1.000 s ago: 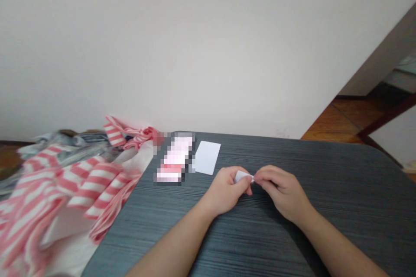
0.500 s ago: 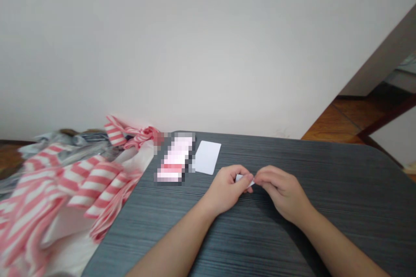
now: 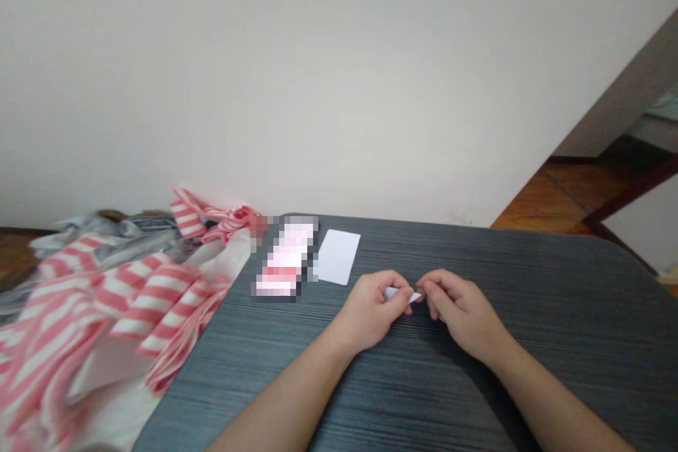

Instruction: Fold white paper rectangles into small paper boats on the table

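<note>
Pinching is being done on a small white strip of paper (image 3: 401,293), held in the air or low over the tabletop (image 3: 530,275) (contact with the surface cannot be told), just in front of and to the right of the white card (image 3: 339,257). The left hand (image 3: 368,311) is closed narrow on the strip's left part, with most of that part hidden by the fingers. The right hand (image 3: 460,305) is also curled narrow, with its fingertips (image 3: 425,284) at the strip's right tip; whether that tip is actually pinched cannot be told. Both forearms are rested toward the near edge of the tabletop.

The step in hand is judged to be small fingertip work on the strip, though folding cannot be told apart from twisting. Fine two-hand control is called for by the next move, since little of the strip is left showing. Its long axis is laid roughly left to right, tilted slightly downward, with the exposed tip pointed at the right hand.

A pixelated pink-and-white object (image 3: 284,259) is lying just left of the white card, and cannot be identified. Further left of the card, pink-and-white striped cloth (image 3: 148,300) is heaped off the tabletop. A wooden floor (image 3: 569,198) is seen far right of the card.
</note>
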A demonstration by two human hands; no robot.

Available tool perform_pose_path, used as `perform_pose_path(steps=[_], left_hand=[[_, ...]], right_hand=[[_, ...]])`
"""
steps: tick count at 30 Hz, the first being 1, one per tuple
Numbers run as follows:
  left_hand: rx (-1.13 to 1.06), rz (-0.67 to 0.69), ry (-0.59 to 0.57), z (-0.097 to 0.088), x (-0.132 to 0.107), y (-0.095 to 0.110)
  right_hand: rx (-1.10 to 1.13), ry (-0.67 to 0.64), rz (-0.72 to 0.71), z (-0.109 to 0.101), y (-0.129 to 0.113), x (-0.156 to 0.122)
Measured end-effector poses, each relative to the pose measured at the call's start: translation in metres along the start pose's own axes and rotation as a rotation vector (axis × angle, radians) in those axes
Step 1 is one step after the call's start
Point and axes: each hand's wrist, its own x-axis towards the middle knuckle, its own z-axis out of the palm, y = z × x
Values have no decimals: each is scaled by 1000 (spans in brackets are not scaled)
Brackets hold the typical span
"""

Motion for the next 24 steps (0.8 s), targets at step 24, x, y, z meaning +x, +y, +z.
perform_pose_path(steps=[24], left_hand=[[51,38,0,0,0,-2]], right_hand=[[15,-133,46,0,-2,0]])
